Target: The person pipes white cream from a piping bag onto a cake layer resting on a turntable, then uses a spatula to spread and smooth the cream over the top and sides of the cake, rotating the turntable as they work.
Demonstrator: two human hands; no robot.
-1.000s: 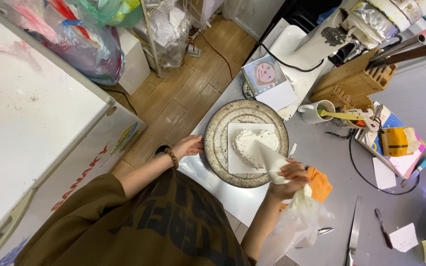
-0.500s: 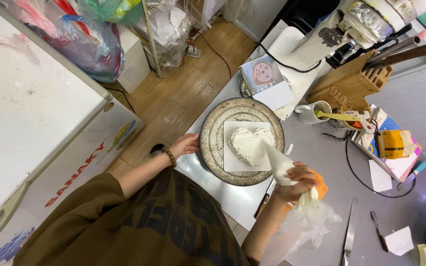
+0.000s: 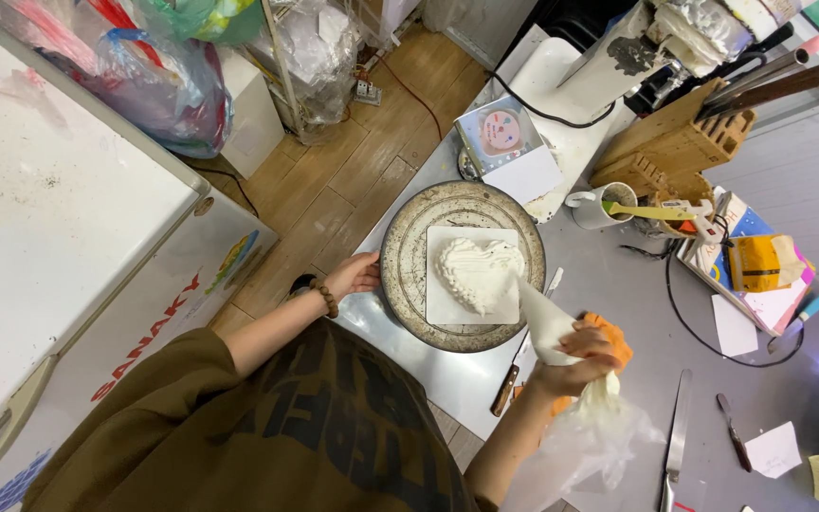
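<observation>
Cake [image 3: 478, 274], heart-shaped on a white board centred on the turntable [image 3: 408, 284], lies up-left of my right hand [image 3: 575, 365], fist closed round the piping bag [image 3: 547, 322], tip at its near edge; left hand [image 3: 354, 276] rests open on the rim.

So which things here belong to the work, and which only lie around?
In use:
- heart-shaped cake
- white board
- turntable
- piping bag
- right hand
- left hand

Lying about:
- mug
- knife block
- palette knife
- orange cloth
</observation>
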